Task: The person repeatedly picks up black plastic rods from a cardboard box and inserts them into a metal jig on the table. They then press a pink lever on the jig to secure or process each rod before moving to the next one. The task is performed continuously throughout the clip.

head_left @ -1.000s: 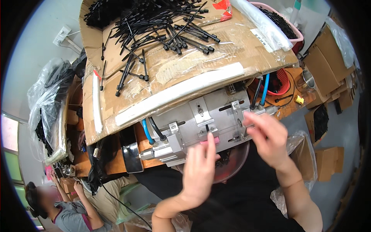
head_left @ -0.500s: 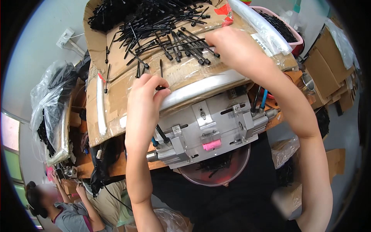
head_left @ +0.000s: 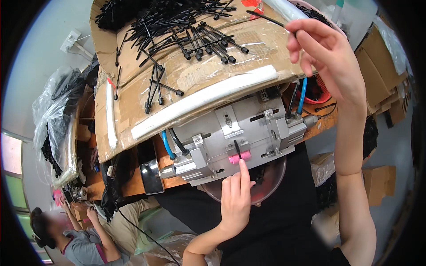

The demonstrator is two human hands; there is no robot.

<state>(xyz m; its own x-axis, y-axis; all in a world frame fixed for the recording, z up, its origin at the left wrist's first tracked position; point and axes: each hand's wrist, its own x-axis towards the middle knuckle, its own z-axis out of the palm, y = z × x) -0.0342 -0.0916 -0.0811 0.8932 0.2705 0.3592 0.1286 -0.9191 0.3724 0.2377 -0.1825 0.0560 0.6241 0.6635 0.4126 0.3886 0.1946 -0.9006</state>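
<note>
Pinching a slim, straight black plastic rod between thumb and fingers of the right hand, raised by the right edge of a large brown cardboard sheet. Pointing with the left hand at a short pink cylindrical block at the front middle of a silver-grey metal fixture, index finger extended, other fingers bent. Cannot tell whether those bent fingers hold anything, nor whether the fingertip touches the block or the short black stick laid across it. Also visible on the cardboard, behind a long white strip: a loose heap of black headed rods. Below the fixture, partly hidden: a clear reddish round bowl. Left, on a brown wooden worktop: a dark glossy flat slab.
</note>
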